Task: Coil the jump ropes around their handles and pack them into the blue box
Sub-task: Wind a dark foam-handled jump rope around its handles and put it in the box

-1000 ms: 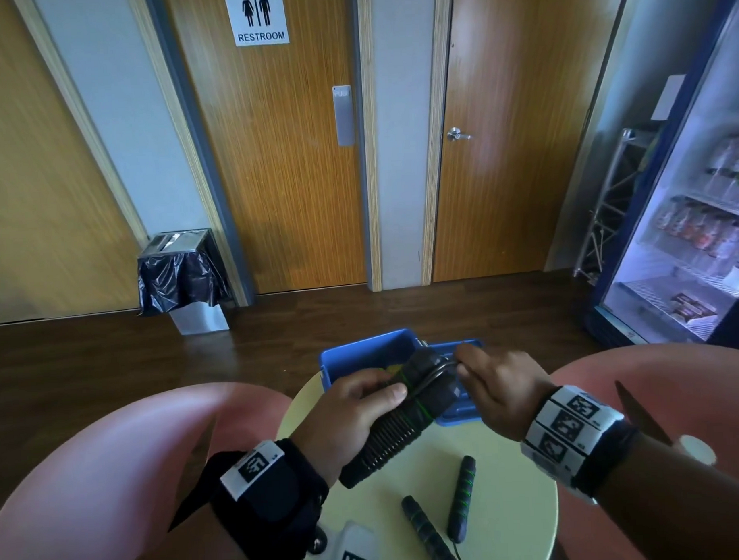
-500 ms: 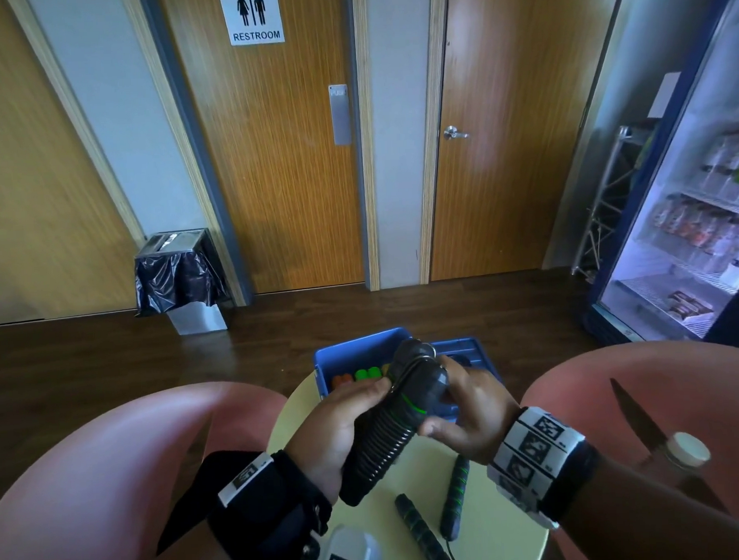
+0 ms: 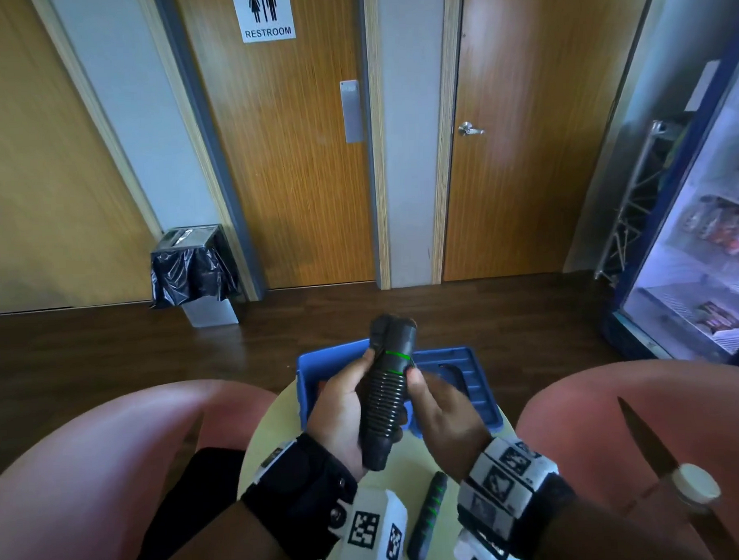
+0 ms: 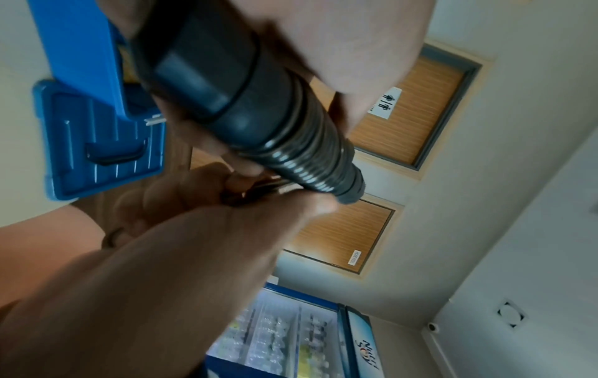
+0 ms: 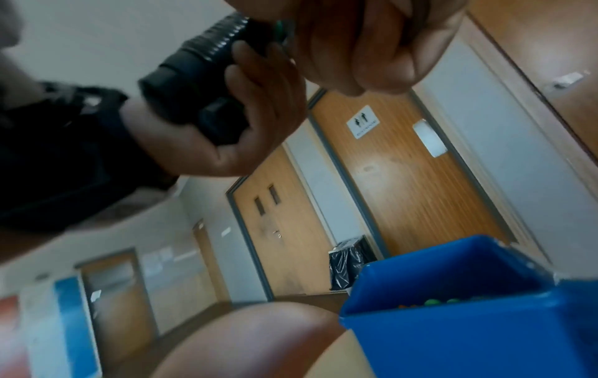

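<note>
Left hand (image 3: pixel 343 410): wrapped round the paired black jump rope handles (image 3: pixel 386 388), held upright above the table (image 3: pixel 407 462), rope coiled round them.
Right hand (image 3: pixel 443 407): fingers curled, thumb against the handles' right side, pinching the rope.
Blue box (image 3: pixel 306 380): open on the table, just behind the handles, lid (image 3: pixel 467 372) lying flat to its right.
Second rope: one black handle (image 3: pixel 428 512) on the table near the wrists.

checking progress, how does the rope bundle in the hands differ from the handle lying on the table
The bundle is thick, wound with rope coils, held nearly upright by the left hand and right hand. The handle is thin, unwound, lying flat on the table. Both are black with green bands.
</note>
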Demonstrator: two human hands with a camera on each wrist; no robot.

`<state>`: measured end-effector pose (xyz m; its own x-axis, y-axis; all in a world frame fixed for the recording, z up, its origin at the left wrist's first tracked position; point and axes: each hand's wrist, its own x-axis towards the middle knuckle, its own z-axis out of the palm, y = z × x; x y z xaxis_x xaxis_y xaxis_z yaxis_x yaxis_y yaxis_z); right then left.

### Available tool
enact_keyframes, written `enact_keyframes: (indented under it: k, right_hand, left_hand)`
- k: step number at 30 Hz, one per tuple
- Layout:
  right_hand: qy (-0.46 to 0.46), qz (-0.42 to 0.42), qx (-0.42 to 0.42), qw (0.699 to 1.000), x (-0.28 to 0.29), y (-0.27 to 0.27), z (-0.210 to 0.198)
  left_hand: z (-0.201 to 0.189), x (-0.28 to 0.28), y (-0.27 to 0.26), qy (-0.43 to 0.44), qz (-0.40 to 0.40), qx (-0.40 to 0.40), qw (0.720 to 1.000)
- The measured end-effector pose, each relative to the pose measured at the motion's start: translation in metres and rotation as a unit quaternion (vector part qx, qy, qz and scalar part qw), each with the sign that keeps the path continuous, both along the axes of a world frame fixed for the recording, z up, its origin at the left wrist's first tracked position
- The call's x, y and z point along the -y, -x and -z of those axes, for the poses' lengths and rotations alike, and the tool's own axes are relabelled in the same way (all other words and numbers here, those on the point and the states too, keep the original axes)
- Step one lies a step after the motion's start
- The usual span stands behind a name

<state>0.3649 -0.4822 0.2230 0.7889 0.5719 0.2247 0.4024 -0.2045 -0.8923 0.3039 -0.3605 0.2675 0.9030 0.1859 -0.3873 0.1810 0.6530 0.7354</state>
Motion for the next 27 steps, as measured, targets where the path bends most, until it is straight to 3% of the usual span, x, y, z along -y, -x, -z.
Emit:
enact_keyframes:
  k: [2, 5, 8, 12, 20, 27]
  right_hand:
    - [0.082, -0.024, 0.041, 0.996, 0.018, -0.002, -0.002]
    - [0.200, -0.056, 0.096, 0.974, 0.044, -0.013, -0.009]
    - [0.237, -0.057, 0.139, 0.960, 0.058, -0.024, -0.018]
    - [0.199, -0.070, 0.106, 0.972, 0.077, -0.035, -0.028]
    - [0.178, -0.126, 0.082, 0.972, 0.109, -0.064, -0.034]
    - [0.011, -0.201, -0.067, 0.977, 0.125, -0.076, -0.029]
  left_hand:
    - [-0.001, 0.014, -0.009, 0.034, -0.007, -0.016, 0.999]
    - [0.006, 0.031, -0.023, 0.010, -0.034, -0.030, 0.999]
    - [0.005, 0.049, -0.037, 0.041, -0.059, -0.040, 0.997]
    - [-0.011, 0.075, -0.054, 0.082, -0.068, -0.035, 0.994]
    - [-0.010, 0.111, -0.072, 0.073, -0.120, 0.000, 0.990]
    - [-0.005, 0.115, -0.076, 0.113, -0.067, 0.025, 0.991]
